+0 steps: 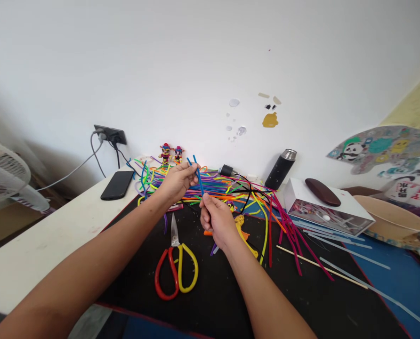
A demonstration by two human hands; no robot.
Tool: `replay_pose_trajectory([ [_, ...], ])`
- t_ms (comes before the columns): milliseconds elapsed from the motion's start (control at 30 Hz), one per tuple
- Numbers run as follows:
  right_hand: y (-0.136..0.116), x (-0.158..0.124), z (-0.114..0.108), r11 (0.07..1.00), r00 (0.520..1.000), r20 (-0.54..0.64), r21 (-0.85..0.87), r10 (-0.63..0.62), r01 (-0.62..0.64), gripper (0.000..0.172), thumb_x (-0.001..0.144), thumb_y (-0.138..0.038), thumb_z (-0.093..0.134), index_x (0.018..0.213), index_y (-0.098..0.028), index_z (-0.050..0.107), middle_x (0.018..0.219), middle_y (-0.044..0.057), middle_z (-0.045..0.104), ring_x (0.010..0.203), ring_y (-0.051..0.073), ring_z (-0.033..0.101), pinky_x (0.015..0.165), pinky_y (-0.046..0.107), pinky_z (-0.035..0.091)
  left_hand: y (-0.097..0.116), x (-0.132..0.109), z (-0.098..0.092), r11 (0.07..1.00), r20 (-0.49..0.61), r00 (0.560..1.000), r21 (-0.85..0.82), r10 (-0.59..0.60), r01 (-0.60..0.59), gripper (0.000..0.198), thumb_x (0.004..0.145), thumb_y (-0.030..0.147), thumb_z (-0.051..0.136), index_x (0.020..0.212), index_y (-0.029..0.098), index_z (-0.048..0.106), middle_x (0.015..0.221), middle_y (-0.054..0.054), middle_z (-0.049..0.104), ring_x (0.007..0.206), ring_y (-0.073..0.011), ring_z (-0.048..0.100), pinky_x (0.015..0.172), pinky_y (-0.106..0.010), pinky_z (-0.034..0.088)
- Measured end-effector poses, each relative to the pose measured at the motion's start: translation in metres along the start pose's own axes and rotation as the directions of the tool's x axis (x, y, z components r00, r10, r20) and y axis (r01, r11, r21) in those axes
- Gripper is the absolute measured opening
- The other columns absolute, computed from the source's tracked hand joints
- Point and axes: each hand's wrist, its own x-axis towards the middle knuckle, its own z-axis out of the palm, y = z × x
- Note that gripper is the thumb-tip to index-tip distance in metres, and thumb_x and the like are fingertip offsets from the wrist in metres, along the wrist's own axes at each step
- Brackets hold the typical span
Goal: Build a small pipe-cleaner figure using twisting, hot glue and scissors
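Note:
My left hand (177,181) and my right hand (216,217) both pinch one blue pipe cleaner (197,175), held above a black mat (231,292). The left hand grips its upper part, where two blue ends stick up; the right hand grips its lower end. Behind the hands lies a heap of coloured pipe cleaners (227,188). Scissors with a red and a yellow handle (176,263) lie on the mat just below my hands.
A black phone (117,184) lies at the left near a wall socket (110,134). Two small figurines (171,153), a dark flask (280,169), a white box (326,207) with a brown case, a wooden stick (319,266) and a fan (5,174) stand around.

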Motion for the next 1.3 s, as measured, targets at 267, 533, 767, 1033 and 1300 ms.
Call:
replay_pose_trajectory([
  [267, 0.003, 0.001, 0.001, 0.999, 1.0, -0.005, -0.053, -0.013, 0.013, 0.062, 0.074, -0.078, 0.076, 0.076, -0.019, 0.06, 0.045, -0.01, 0.045, 0.033, 0.006, 0.037, 0.036, 0.019, 0.019, -0.004, 0.002, -0.004, 1.0, -0.017, 1.0, 0.001, -0.006, 0.006, 0.037, 0.067, 0.037, 0.096, 0.072, 0.012, 0.068, 0.061, 0.0, 0.06, 0.052, -0.0091, 0.055, 0.047, -0.02, 0.039],
  [533, 0.005, 0.002, -0.001, 0.998, 1.0, -0.013, -0.068, -0.009, 0.008, 0.061, 0.076, -0.079, 0.074, 0.076, -0.019, 0.059, 0.045, -0.01, 0.046, 0.033, 0.006, 0.037, 0.036, 0.019, 0.02, -0.006, 0.003, -0.004, 1.0, -0.016, 1.0, 0.025, -0.01, 0.01, 0.037, 0.07, 0.036, 0.094, 0.069, 0.012, 0.066, 0.061, -0.001, 0.061, 0.052, -0.0086, 0.054, 0.048, -0.02, 0.038],
  [767, 0.002, 0.001, -0.001, 0.998, 1.0, -0.009, -0.059, -0.01, 0.009, 0.059, 0.076, -0.076, 0.076, 0.074, -0.02, 0.058, 0.044, -0.01, 0.044, 0.033, 0.006, 0.037, 0.036, 0.019, 0.019, -0.004, 0.002, -0.001, 0.999, -0.032, 0.999, 0.033, -0.024, 0.025, 0.034, 0.071, 0.033, 0.093, 0.068, 0.013, 0.066, 0.055, 0.0, 0.057, 0.049, -0.0097, 0.055, 0.047, -0.021, 0.038],
  [1033, 0.002, 0.002, -0.003, 0.999, 0.999, 0.04, -0.052, -0.009, 0.011, 0.058, 0.079, -0.073, 0.076, 0.07, -0.02, 0.055, 0.041, -0.011, 0.039, 0.031, 0.005, 0.033, 0.037, 0.019, 0.021, -0.004, 0.0, 0.0, 0.999, -0.027, 0.999, 0.005, -0.037, 0.037, 0.031, 0.071, 0.03, 0.093, 0.07, 0.012, 0.068, 0.057, 0.001, 0.058, 0.049, -0.0088, 0.054, 0.047, -0.02, 0.037],
  [1300, -0.001, -0.001, -0.002, 0.999, 0.994, 0.106, 0.025, 0.028, -0.031, 0.059, 0.077, -0.074, 0.079, 0.071, -0.02, 0.054, 0.04, -0.013, 0.036, 0.03, 0.004, 0.03, 0.036, 0.02, 0.017, 0.006, -0.001, -0.003, 0.969, 0.12, 0.983, -0.188, -0.141, 0.162, 0.028, 0.074, 0.026, 0.092, 0.087, 0.009, 0.074, 0.076, -0.004, 0.068, 0.055, -0.0057, 0.055, 0.046, -0.015, 0.04],
])
